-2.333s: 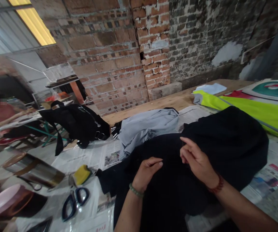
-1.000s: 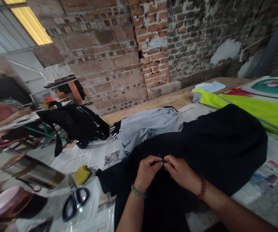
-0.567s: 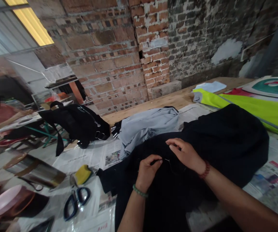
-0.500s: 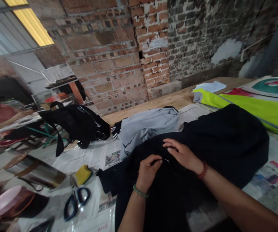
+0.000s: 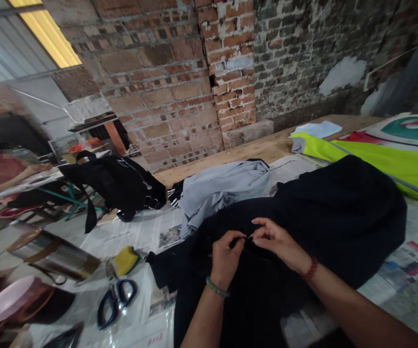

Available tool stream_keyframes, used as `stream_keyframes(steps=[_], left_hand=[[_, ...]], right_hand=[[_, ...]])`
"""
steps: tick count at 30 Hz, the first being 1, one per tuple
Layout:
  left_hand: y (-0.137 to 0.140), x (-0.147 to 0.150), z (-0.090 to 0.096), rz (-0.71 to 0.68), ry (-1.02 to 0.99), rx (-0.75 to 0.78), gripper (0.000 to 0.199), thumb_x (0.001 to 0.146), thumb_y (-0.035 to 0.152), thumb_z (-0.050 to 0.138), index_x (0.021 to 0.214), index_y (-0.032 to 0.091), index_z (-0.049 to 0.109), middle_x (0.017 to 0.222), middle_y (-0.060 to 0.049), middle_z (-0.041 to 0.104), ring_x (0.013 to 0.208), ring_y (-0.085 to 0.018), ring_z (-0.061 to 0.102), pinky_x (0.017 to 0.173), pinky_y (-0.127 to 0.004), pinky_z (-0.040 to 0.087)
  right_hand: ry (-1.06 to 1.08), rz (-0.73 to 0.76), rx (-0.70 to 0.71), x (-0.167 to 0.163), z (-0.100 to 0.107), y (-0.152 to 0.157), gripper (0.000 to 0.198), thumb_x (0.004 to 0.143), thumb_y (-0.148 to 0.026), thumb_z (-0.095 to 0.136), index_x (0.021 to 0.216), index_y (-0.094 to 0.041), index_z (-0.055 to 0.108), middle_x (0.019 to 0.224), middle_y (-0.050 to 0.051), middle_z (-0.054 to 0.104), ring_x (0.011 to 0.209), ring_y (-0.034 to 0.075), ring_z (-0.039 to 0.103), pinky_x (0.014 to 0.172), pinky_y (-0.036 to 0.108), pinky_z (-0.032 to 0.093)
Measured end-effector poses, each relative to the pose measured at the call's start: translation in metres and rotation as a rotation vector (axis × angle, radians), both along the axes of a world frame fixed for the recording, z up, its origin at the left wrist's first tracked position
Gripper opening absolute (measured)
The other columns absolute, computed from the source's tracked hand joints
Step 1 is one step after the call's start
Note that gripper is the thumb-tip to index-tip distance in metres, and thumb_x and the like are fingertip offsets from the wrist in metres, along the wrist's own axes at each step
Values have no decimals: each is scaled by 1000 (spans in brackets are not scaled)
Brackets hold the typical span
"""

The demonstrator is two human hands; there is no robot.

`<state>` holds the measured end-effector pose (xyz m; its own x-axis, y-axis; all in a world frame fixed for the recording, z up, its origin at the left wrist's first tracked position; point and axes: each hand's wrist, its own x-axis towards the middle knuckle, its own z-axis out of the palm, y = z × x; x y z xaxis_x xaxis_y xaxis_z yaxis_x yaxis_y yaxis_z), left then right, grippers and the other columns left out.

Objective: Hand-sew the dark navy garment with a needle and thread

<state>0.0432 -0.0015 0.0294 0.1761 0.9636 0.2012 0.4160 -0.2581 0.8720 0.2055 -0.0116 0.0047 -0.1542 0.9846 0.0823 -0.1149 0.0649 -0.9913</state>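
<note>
A dark navy garment (image 5: pixel 325 217) lies spread across the table under both hands. My left hand (image 5: pixel 228 258), with a green bead bracelet at the wrist, is closed in a pinch on a thin shiny needle (image 5: pixel 249 237) just above the cloth. From the right, my right hand (image 5: pixel 279 244), wearing a red bead bracelet, brings its thumb and index finger together at the other end of the needle. Its remaining fingers are curved and raised. Any thread there is too fine to make out against the dark fabric.
Blue-handled scissors (image 5: pixel 116 302), a yellow sponge-like piece (image 5: pixel 126 261), a metal canister (image 5: pixel 54 253) and a pink bowl (image 5: pixel 11 299) stand left. Behind are a black bag (image 5: pixel 118 186) and grey cloth (image 5: pixel 227 186). A hi-vis garment (image 5: pixel 372 157) and iron (image 5: pixel 412 128) lie right. A person (image 5: pixel 4 171) sits far left.
My right hand has lowered its thumb and index finger and closed them at the needle's end. My left hand has shifted slightly right, still pinching.
</note>
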Motion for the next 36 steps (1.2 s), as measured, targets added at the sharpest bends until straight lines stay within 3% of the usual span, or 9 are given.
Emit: stream_keyframes(steps=[5, 9, 13, 20, 24, 27, 32, 36], left_hand=[[-2, 3, -3, -20, 8, 39, 13, 70, 18, 53, 74, 20, 66, 74, -1, 66, 71, -15, 58, 67, -25, 43], [-3, 5, -5, -32, 19, 52, 13, 69, 18, 53, 74, 20, 66, 74, -1, 66, 71, -15, 58, 67, -25, 43], [-4, 6, -4, -20, -5, 18, 13, 68, 19, 54, 73, 20, 66, 71, 0, 65, 68, -14, 57, 65, -24, 42], [1, 2, -1, -20, -100, -166, 8, 64, 20, 59, 69, 18, 65, 67, 1, 62, 66, -13, 54, 63, -22, 40], [1, -9, 1, -95, -194, -424, 16, 63, 26, 63, 76, 16, 66, 67, -1, 63, 62, -13, 54, 57, -22, 39], [-6, -18, 0, -93, -272, -563, 17, 63, 30, 65, 71, 14, 65, 61, 0, 60, 54, -10, 51, 52, -21, 37], [-20, -28, -7, -53, -475, -677, 15, 60, 27, 69, 65, 14, 64, 58, 1, 60, 53, -9, 51, 52, -20, 38], [-17, -33, -11, -73, -513, -703, 15, 58, 24, 71, 58, 13, 61, 50, 3, 56, 46, -7, 48, 48, -18, 36]], right_hand=[[142, 45, -167, 1, -1, 1, 33, 64, -29, 65, 93, -15, 57, 70, -1, 57, 63, 9, 51, 65, 24, 39], [104, 27, -171, -2, -3, 2, 23, 62, -32, 67, 77, -15, 64, 72, 1, 59, 68, 11, 51, 67, 24, 39], [91, 19, -178, -4, -5, 4, 24, 62, -36, 67, 74, -15, 65, 70, 1, 59, 67, 12, 50, 65, 25, 38], [30, 18, -131, -8, 2, 9, 22, 66, -36, 62, 72, -15, 61, 64, -1, 54, 60, 9, 44, 57, 21, 34], [-34, 1, -142, -11, 10, 14, 21, 72, -36, 55, 68, -16, 54, 58, -4, 49, 51, 7, 39, 51, 20, 29], [-65, 42, -77, -15, 14, 16, 22, 74, -36, 53, 67, -15, 53, 63, -2, 53, 56, 8, 42, 55, 21, 32], [-9, 110, -79, -26, 16, 18, 21, 72, -34, 54, 65, -15, 52, 60, -2, 54, 55, 8, 44, 57, 22, 33], [92, 137, -95, -34, 13, 29, 20, 69, -31, 58, 63, -15, 50, 56, -2, 54, 54, 8, 47, 59, 22, 36]])
